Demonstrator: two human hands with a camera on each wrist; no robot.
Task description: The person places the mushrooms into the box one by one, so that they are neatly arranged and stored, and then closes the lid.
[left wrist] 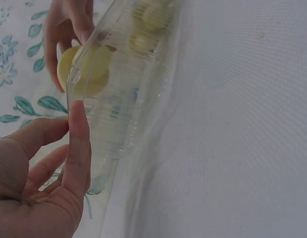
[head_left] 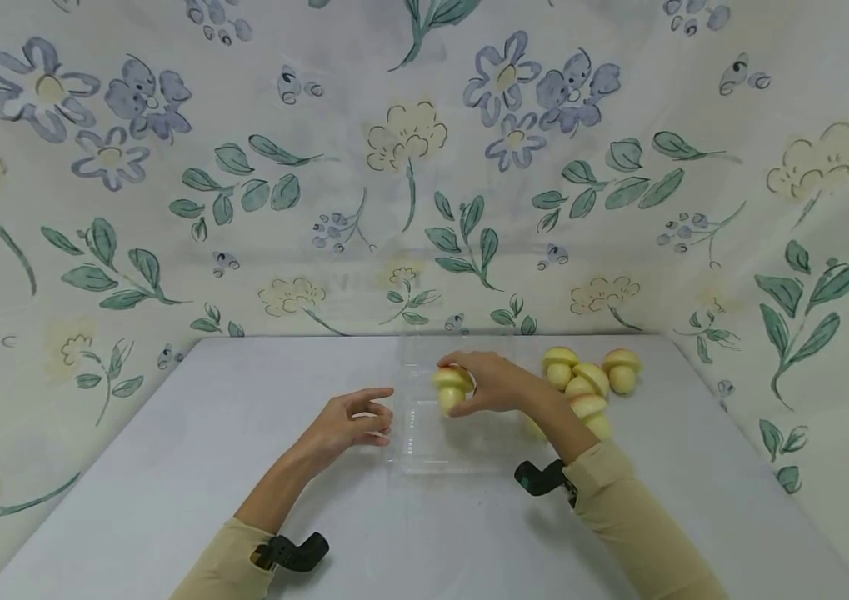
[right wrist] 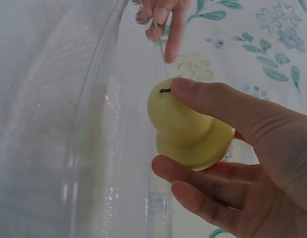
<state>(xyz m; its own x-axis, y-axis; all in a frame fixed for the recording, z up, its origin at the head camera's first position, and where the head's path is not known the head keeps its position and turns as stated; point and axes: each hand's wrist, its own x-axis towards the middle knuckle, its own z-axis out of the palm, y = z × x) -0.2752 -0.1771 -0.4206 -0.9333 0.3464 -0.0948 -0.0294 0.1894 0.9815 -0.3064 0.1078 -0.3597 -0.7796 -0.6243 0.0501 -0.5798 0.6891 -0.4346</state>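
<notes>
My right hand [head_left: 490,382] holds a yellow mushroom-shaped piece [head_left: 451,400] with a reddish tint on its cap, above a clear plastic container [head_left: 424,468]. In the right wrist view, the thumb lies on the stem end of this mushroom-shaped piece [right wrist: 175,116], beside a small dark mark, and the fingers are under its cap. My left hand [head_left: 352,421] is at the container's left side. Seen from the left wrist, its thumb and forefinger pinch the thin rim of the container [left wrist: 76,74].
Several more yellow mushroom-shaped pieces [head_left: 622,371] lie in a group on the white table [head_left: 244,450], right of the container. Part of the group is hidden behind the right forearm. A flowered cloth [head_left: 349,250] hangs behind the table's far edge.
</notes>
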